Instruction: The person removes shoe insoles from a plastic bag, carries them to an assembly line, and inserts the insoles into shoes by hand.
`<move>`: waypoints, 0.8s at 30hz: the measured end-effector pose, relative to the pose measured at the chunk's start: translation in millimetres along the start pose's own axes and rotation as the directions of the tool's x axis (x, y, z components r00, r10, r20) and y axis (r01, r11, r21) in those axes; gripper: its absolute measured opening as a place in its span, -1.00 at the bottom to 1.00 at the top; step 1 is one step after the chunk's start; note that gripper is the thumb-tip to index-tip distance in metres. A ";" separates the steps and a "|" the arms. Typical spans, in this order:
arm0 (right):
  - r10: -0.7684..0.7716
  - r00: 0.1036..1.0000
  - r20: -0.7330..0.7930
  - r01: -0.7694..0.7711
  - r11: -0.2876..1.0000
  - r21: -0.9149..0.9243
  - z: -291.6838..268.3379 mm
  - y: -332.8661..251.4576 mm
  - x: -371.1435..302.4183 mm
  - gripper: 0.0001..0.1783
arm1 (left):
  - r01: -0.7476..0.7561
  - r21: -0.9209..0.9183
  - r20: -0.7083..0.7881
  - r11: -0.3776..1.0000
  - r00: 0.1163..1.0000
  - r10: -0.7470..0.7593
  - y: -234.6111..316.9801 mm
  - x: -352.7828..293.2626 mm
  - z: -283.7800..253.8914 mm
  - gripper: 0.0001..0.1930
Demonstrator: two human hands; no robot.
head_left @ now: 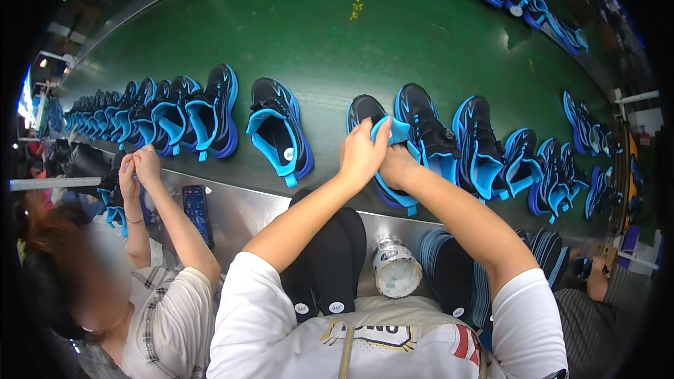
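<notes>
On the green surface in front of me stands a black and blue sneaker (366, 107), its heel toward me. My left hand (359, 152) is closed at the shoe's opening, pinching its light-blue lining between thumb and fingers. Beside it, my right hand (399, 167) reaches into the shoe opening, with its fingers hidden by the shoe and the left hand. Just right of my hands stands another sneaker (420, 114). To the left, a single sneaker (275, 123) has a round white sticker inside.
Rows of sneakers (221, 102) line the green belt (281, 28) on both sides. Black insoles (330, 245), a silvery wrapped container (397, 270) and striped insoles (449, 267) lie near my body. A co-worker's hands (140, 168) are at the left, by a phone (197, 212).
</notes>
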State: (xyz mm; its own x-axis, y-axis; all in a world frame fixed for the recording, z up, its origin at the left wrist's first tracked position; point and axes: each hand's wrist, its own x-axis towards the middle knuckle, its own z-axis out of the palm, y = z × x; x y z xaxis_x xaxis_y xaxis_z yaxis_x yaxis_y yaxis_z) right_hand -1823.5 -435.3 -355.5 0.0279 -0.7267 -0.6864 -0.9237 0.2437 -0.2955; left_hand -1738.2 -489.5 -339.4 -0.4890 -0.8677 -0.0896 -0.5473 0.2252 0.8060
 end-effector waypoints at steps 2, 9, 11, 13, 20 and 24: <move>-0.108 0.992 0.066 0.122 0.957 -0.264 13.4 10.6 14.4 -0.49 | -0.018 0.062 0.035 0.998 0.999 0.016 1.6 -1.0 7.9 -0.56; -0.095 0.995 -0.003 0.094 0.988 -0.124 16.5 8.0 45.7 -0.53 | -0.358 0.048 0.100 0.933 0.931 0.352 -12.5 -3.1 9.5 -0.60; -0.071 0.997 -0.006 0.069 0.991 -0.116 14.5 8.4 49.2 -0.54 | -0.398 0.040 0.134 0.917 0.911 0.390 -14.2 -2.0 11.7 -0.61; -0.075 0.997 -0.001 0.074 0.991 -0.115 12.3 4.1 50.4 -0.54 | -0.567 0.060 0.021 0.822 0.824 0.567 -21.5 2.3 14.3 -0.64; -0.051 0.998 0.032 0.054 0.993 -0.103 0.5 5.2 49.1 -0.56 | -0.673 0.239 0.073 0.700 0.732 0.678 -20.2 5.2 15.1 -0.63; -0.101 0.992 0.073 0.104 0.994 -0.039 -16.6 -2.5 23.3 -0.57 | -0.608 0.302 0.010 0.735 0.773 0.635 -26.6 3.1 14.5 -0.65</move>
State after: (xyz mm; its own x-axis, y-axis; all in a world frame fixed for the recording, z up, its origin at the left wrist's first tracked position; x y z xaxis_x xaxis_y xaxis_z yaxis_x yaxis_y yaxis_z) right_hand -1826.9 -463.5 -359.7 0.1489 -0.6985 -0.7000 -0.9300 0.1416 -0.3391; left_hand -1735.0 -491.7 -369.6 -0.7322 -0.5228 0.4365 -0.3098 0.8264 0.4702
